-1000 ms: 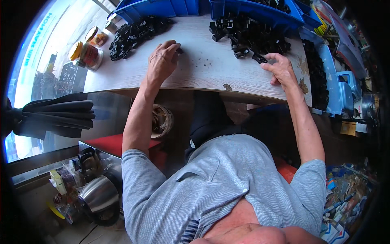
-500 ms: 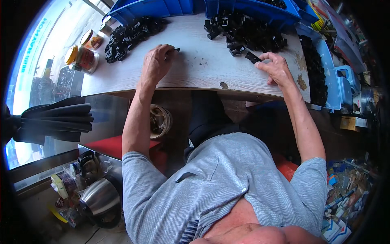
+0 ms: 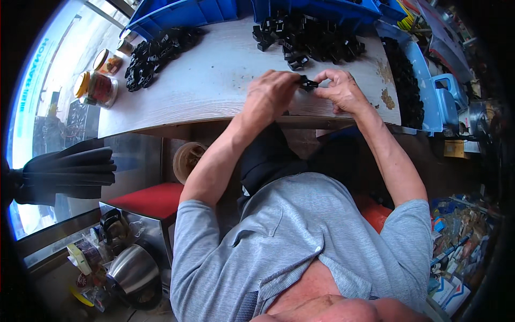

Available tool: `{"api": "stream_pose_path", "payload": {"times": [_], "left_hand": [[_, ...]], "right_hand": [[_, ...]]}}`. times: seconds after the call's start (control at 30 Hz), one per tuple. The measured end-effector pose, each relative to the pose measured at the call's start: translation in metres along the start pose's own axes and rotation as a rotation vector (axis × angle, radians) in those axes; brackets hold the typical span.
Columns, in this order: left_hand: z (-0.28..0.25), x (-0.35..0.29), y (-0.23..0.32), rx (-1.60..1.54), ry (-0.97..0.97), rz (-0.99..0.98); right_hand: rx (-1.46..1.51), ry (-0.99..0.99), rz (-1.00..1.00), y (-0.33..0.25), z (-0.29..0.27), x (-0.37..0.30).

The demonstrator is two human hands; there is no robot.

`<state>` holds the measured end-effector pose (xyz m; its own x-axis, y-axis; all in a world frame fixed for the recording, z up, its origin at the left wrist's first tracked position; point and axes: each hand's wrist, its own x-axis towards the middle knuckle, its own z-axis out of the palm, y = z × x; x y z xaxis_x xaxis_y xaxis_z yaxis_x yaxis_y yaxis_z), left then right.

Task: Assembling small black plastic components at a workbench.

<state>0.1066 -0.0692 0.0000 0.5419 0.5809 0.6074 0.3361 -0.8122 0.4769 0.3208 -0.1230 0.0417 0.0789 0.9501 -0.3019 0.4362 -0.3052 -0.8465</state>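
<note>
Both my hands meet over the right part of the white tabletop (image 3: 214, 80). Between them is a small black plastic part (image 3: 308, 83). My right hand (image 3: 342, 91) pinches it from the right with thumb and forefinger. From the left, my left hand (image 3: 271, 92) has its fingers closed against the same part; anything else in those fingers is hidden. Just beyond lies a pile of black plastic parts (image 3: 322, 40). Another heap of black parts (image 3: 155, 56) rests at the table's far left.
Blue bins (image 3: 185, 15) line the table's far edge. A light-blue crate (image 3: 424, 75) full of black parts stands off the right edge. Lidded jars (image 3: 99, 88) are at the left edge. Below the table is a bucket (image 3: 185, 161), and a steel kettle (image 3: 134, 271) sits lower left.
My left hand has moved right to meet my right hand. The black part in my right hand has come away from the pile's edge and now sits between both hands. The view has shifted slightly.
</note>
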Motion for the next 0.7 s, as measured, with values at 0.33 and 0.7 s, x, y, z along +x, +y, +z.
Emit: {"api": "stream_pose_path", "payload": {"times": [0.33, 0.7], "left_hand": [[0.019, 0.021, -0.015, 0.043, -0.140, 0.159], [0.010, 0.007, -0.005, 0.166, -0.299, 0.149]], "right_hand": [[-0.014, 0.031, -0.077, 0.009, 0.000, 0.003], [0.052, 0.017, -0.038, 0.011, 0.001, 0.006]]}}
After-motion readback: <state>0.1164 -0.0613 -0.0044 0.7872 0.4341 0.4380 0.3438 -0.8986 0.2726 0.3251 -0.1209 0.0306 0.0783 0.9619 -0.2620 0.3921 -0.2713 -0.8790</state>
